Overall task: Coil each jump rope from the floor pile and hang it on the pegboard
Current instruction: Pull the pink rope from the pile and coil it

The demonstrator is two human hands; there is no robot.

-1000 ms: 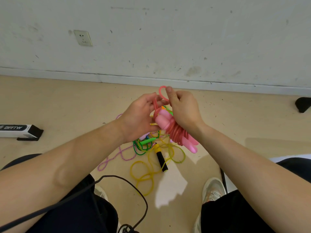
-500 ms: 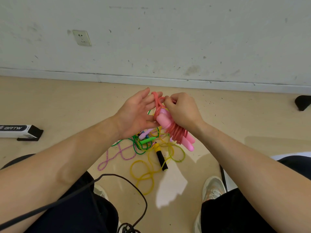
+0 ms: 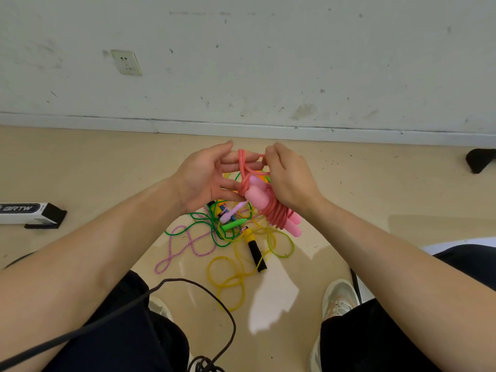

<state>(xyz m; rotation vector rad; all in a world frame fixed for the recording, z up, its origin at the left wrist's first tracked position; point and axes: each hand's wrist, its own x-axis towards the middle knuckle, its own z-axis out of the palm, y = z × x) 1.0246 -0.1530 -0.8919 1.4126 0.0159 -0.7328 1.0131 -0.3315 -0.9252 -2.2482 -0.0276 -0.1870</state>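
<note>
I hold a pink jump rope point(image 3: 264, 204) above the floor, its cord wound round its two pink handles into a bundle. My right hand point(image 3: 290, 178) grips the bundle from the right and pinches a cord end near the top. My left hand point(image 3: 206, 178) is beside it with fingers spread and nearly straight; a loop of pink cord runs over its fingers. On the floor below lies the pile point(image 3: 230, 229): a green rope, a yellow rope with a black handle point(image 3: 257, 255), a braided purple rope point(image 3: 185, 245). No pegboard is in view.
A white wall with a socket point(image 3: 126, 62) runs across the back. A white and black box point(image 3: 29, 214) lies on the floor at left. A black cable point(image 3: 188, 288) crosses my lap. My shoes point(image 3: 338, 299) are near the pile. A black object point(image 3: 480, 159) sits far right.
My left hand has opened, its fingers now spread with the pink loop over them. My right hand moved from pinching a raised loop down onto the top of the bundle.
</note>
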